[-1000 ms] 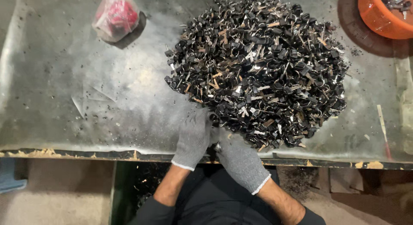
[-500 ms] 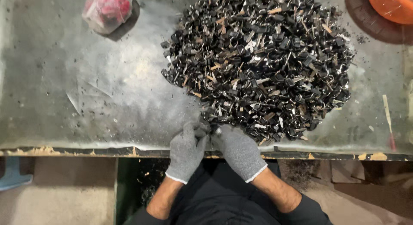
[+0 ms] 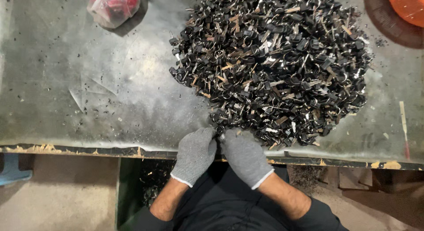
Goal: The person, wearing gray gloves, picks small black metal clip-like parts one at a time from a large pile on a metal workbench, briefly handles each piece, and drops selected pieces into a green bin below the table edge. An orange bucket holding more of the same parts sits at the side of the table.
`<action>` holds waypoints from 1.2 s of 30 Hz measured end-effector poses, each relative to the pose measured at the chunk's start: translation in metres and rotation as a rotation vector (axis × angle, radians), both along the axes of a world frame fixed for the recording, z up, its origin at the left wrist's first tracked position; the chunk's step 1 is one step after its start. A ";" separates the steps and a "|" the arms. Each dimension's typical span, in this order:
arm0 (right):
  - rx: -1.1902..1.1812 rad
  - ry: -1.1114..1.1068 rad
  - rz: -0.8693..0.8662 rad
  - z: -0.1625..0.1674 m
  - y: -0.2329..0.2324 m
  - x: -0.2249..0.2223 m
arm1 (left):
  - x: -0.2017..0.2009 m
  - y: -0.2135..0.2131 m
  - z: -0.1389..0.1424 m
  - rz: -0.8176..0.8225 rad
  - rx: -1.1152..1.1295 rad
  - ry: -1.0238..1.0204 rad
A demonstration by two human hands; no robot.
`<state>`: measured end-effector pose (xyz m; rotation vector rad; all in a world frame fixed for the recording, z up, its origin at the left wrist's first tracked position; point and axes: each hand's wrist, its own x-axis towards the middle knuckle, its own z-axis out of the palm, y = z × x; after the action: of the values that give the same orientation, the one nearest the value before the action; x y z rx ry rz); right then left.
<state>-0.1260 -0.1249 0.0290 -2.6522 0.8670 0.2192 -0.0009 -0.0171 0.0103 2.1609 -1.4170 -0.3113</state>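
We are looking down at a big heap of small black and silver metal pieces [image 3: 269, 65], lying on the far right part of the bench [image 3: 88, 107]. Its near edge is reaching almost to the bench's near rim, and there our two gloved hands are meeting. The left hand [image 3: 195, 153] and the right hand [image 3: 244, 156] are sitting side by side, fingertips touching at the heap's near edge. Both are curling in over something small, but we cannot tell what the grip is holding, or whether it is closed at all. Farther out, a clear bag with red contents [image 3: 112, 6] is lying at the far left. An orange bowl [image 3: 408, 6] is sitting at the far right corner.
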 end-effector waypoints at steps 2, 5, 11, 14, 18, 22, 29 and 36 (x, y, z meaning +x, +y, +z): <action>-0.156 -0.049 0.056 -0.001 0.003 0.002 | 0.000 0.000 -0.003 -0.061 0.149 -0.090; -0.082 -0.030 0.057 0.001 0.005 0.000 | -0.001 0.003 -0.003 -0.088 -0.048 -0.101; 0.100 -0.013 0.029 0.011 -0.003 -0.008 | -0.001 0.008 0.003 0.006 -0.226 0.101; 0.217 -0.028 -0.115 0.014 -0.010 -0.008 | -0.002 0.010 0.004 0.038 -0.102 0.117; 0.018 -0.190 0.258 0.012 -0.008 -0.006 | -0.004 0.011 -0.002 0.021 -0.094 0.022; 0.039 0.008 -0.025 0.008 0.000 -0.001 | -0.006 0.009 -0.009 -0.035 -0.079 -0.042; 0.214 -0.073 0.049 0.004 -0.006 -0.004 | -0.009 0.013 -0.010 -0.021 -0.010 -0.063; -0.040 -0.126 0.099 0.009 -0.001 -0.005 | -0.015 0.015 -0.005 -0.001 -0.086 -0.071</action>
<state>-0.1315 -0.1260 0.0380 -2.7154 0.7079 0.0591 -0.0160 -0.0019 0.0054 2.1209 -1.4436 -0.1721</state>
